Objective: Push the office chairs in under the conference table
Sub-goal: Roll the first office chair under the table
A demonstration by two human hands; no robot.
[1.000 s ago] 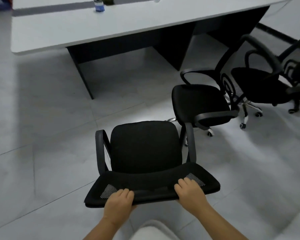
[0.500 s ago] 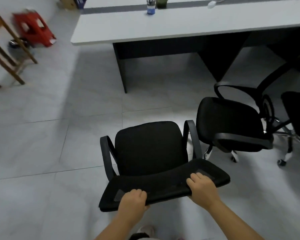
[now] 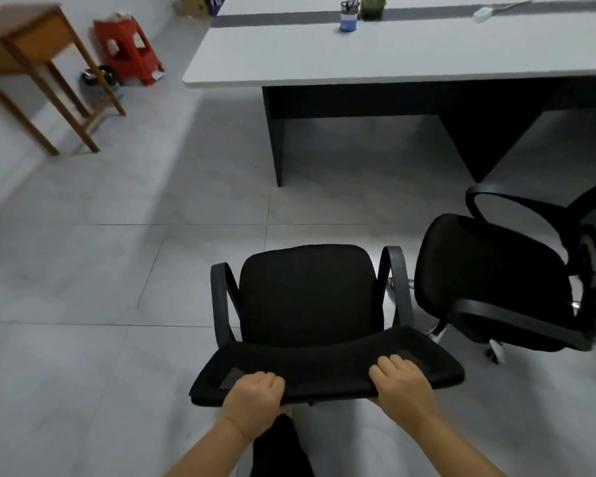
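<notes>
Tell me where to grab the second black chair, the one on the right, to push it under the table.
Take the second chair by the top edge of its backrest, from behind. It stands turned sideways to the conference table, backrest to the right, so swing it round first. Probably use both hands, as the left hand and right hand grip the near chair.

we lose the second chair (image 3: 496,287) past the frame edge at three o'clock, its back cut off. the held chair (image 3: 310,297) hides its own base and wheels. the conference table (image 3: 393,53) runs off at twelve and two o'clock. the pen cup (image 3: 349,15) contents are too small to read.
</notes>
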